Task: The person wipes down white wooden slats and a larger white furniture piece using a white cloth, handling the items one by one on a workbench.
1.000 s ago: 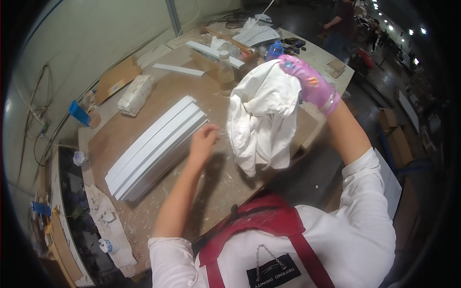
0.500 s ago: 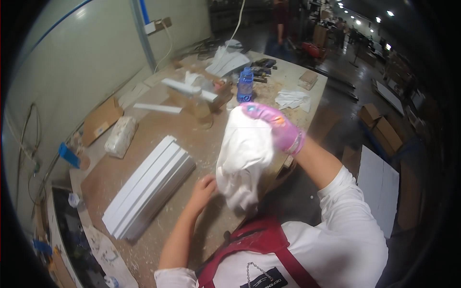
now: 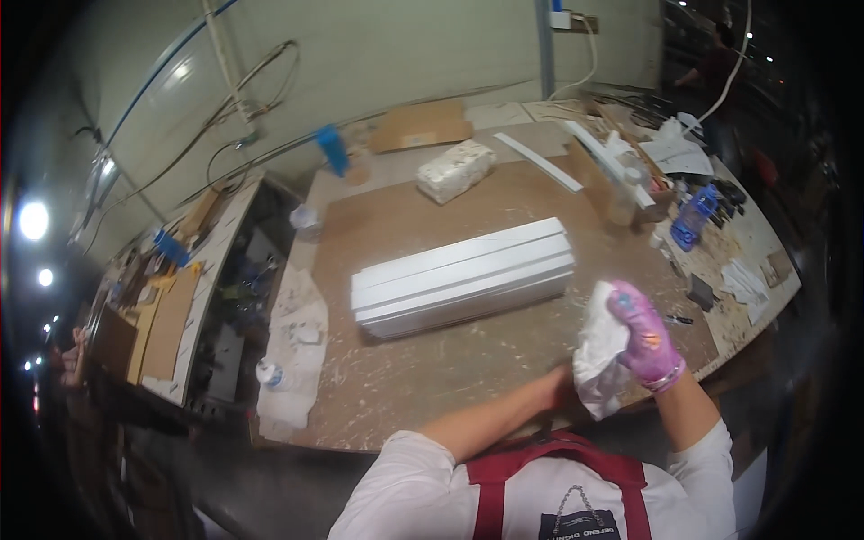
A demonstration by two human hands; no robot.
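Note:
My right hand (image 3: 643, 333), in a pink patterned glove, grips a crumpled white cloth (image 3: 598, 351) near the table's front edge. The cloth hangs down from the glove toward my apron. Bare, my left hand (image 3: 560, 387) is beside the cloth's lower part; its fingers are hidden behind the cloth. Ahead and to the left of both hands lies a stack of long white strips (image 3: 463, 274) on the brown board (image 3: 432, 387) covering the worktable.
Behind the stack sit a white wrapped block (image 3: 456, 171), a cardboard sheet (image 3: 418, 124) and a blue cup (image 3: 332, 149). A blue bottle (image 3: 693, 219), a box holding white pieces (image 3: 648, 193) and another white cloth (image 3: 745, 286) occupy the right side. A shelf unit (image 3: 207, 297) stands left.
The view has swung left. The right hand has lowered the white cloth toward the front edge, and my left hand has gone partly behind it. The stack stays in place.

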